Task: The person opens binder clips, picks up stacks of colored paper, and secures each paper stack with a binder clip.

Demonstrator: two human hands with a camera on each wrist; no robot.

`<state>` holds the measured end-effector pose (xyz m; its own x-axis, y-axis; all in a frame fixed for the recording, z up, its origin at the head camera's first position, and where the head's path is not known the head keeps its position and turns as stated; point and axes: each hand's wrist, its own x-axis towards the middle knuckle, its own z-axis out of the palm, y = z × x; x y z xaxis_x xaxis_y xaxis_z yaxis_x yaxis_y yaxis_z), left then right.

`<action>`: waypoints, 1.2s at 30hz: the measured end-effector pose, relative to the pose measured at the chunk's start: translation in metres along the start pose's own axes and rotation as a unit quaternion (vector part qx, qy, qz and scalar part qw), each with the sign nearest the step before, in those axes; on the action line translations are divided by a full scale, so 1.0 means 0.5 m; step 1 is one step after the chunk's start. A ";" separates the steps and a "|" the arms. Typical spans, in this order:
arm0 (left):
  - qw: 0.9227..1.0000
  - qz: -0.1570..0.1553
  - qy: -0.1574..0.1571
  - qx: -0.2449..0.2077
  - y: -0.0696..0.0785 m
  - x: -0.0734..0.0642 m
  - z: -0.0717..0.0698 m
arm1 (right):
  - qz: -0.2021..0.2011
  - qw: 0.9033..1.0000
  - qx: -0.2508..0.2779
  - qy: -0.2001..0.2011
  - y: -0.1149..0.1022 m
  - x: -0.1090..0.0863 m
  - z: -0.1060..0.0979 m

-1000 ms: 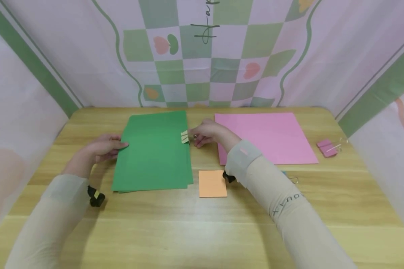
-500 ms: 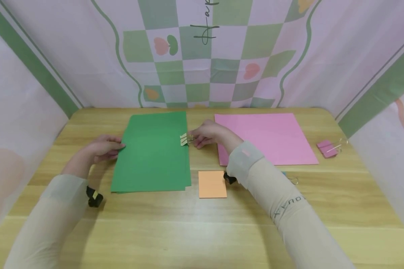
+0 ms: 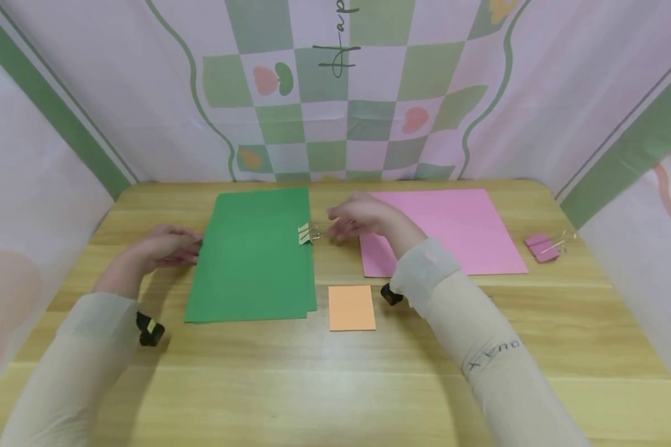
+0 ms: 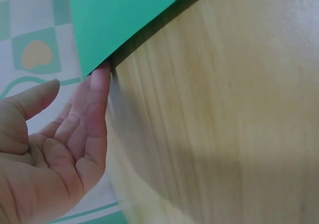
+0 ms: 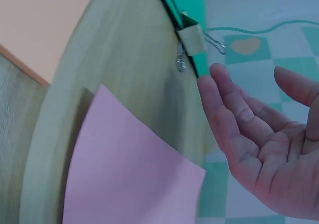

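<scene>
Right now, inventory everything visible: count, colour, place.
Green sheets: at least two, green, left
Yellow clip: one, yellow, sheets' right edge
Pink paper: one visible, pink, right
Orange square: one, orange, centre
Pink clip: one, pink, far right
Wire loop: one, colour unclear, nearer than pink paper
Table: one, tan, underneath
Patterned cloth: count unclear, multicoloured, behind
Wrist cameras: two, black, cuffs
Sleeves: two, beige, arms
Left hand: one, sheets' left edge
Right hand: one, near yellow clip

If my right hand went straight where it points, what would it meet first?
Probably the silver wire handles of the pale-yellow binder clip on the green paper sheets; depth is unclear.
</scene>
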<state>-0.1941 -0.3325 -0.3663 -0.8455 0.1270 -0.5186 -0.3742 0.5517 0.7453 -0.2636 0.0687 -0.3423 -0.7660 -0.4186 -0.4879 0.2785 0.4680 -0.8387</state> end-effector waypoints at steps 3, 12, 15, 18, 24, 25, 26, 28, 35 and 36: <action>1.000 -0.001 -0.003 0.001 0.002 -0.006 -0.002 | -0.011 1.000 -0.001 0.005 0.002 -0.020 -0.015; 1.000 0.000 0.003 0.007 0.000 -0.032 -0.017 | -0.050 0.998 -0.013 0.038 0.011 -0.092 -0.068; 1.000 0.013 0.012 0.017 0.010 -0.041 -0.016 | -0.066 0.997 -0.005 0.046 0.018 -0.117 -0.086; 0.998 0.037 0.023 0.034 0.030 -0.051 -0.005 | -0.082 0.995 0.004 0.055 0.026 -0.145 -0.101; 0.995 0.067 0.038 0.061 0.079 -0.065 0.042 | -0.107 0.990 0.021 0.085 0.048 -0.196 -0.119; 0.995 0.072 0.039 0.064 0.086 -0.066 0.051 | -0.110 0.990 0.026 0.089 0.053 -0.204 -0.120; 0.994 0.079 0.039 0.065 0.093 -0.067 0.059 | -0.115 0.989 0.033 0.088 0.059 -0.211 -0.123; 0.992 0.096 0.037 0.069 0.104 -0.069 0.075 | -0.123 0.987 0.049 0.092 0.072 -0.224 -0.127; 0.986 0.139 0.036 0.089 0.150 -0.082 0.124 | -0.170 0.974 0.101 0.112 0.110 -0.269 -0.157; 0.985 0.145 0.037 0.090 0.157 -0.084 0.131 | -0.175 0.972 0.107 0.113 0.114 -0.276 -0.162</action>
<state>-0.1631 -0.2404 -0.3135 -0.9345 0.2450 -0.2581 -0.0444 0.6393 0.7677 -0.1890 0.2165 -0.3034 -0.9363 -0.3307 -0.1181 0.0734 0.1446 -0.9868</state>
